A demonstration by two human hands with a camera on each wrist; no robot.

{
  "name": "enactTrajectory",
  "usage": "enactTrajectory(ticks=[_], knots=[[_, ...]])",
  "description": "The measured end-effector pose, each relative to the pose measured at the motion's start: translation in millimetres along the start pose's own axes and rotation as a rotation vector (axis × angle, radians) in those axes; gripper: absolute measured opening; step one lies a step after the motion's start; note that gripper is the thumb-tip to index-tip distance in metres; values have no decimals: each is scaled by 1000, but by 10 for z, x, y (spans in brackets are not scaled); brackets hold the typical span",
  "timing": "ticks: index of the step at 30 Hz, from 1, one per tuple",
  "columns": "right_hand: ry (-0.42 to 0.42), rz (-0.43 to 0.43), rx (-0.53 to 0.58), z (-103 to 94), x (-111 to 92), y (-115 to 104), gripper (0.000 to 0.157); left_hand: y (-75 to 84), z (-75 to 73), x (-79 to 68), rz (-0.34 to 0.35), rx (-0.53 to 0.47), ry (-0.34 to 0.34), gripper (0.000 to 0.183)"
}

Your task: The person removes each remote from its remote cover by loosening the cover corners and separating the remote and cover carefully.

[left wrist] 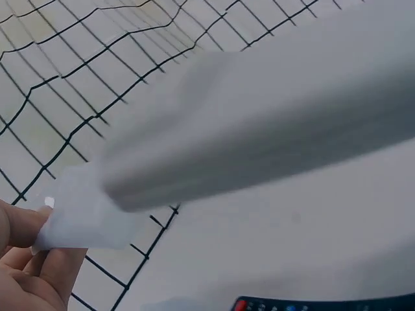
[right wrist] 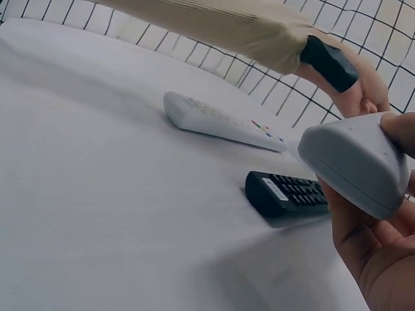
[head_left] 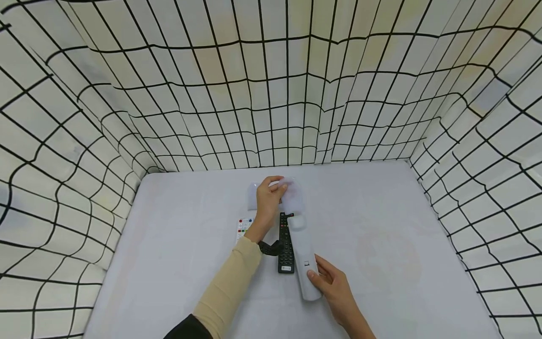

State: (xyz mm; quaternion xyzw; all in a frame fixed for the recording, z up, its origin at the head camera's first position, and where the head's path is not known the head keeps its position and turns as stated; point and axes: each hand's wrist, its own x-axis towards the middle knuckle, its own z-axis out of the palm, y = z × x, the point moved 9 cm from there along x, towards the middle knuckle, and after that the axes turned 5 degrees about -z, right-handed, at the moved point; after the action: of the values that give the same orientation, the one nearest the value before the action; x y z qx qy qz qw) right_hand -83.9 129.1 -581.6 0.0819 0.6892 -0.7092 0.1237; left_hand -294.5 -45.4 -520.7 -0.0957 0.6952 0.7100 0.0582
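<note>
My left hand (head_left: 267,200) pinches a translucent plastic sleeve (head_left: 292,195) near the back of the table; the left wrist view shows the sleeve (left wrist: 84,214) between thumb and fingers. In my right hand (head_left: 336,287) I grip a white remote control (head_left: 302,256) by its near end, its back facing up. It is raised off the table, and its far end lies close to the sleeve. A black remote (head_left: 286,245) lies buttons up, just left of it. Partly hidden by my left arm, a second white remote (right wrist: 220,123) rests on the table, with coloured buttons at its far end.
Another translucent plastic sleeve (head_left: 252,197) lies behind the remotes, left of my left hand. White cloth covers the table (head_left: 169,245). Black-gridded white walls (head_left: 271,117) enclose its back and sides. A black band (head_left: 271,248) circles my left wrist.
</note>
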Motion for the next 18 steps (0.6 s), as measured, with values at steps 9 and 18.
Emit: enactTrajectory(ticks=[9,18], knots=[[20,-11,19,-35,-24,-41,67,100,94,44,-19,-4,-59,28],[66,1,20,-141,-97,-15,66,22,390,282,-26,23,-114,33]])
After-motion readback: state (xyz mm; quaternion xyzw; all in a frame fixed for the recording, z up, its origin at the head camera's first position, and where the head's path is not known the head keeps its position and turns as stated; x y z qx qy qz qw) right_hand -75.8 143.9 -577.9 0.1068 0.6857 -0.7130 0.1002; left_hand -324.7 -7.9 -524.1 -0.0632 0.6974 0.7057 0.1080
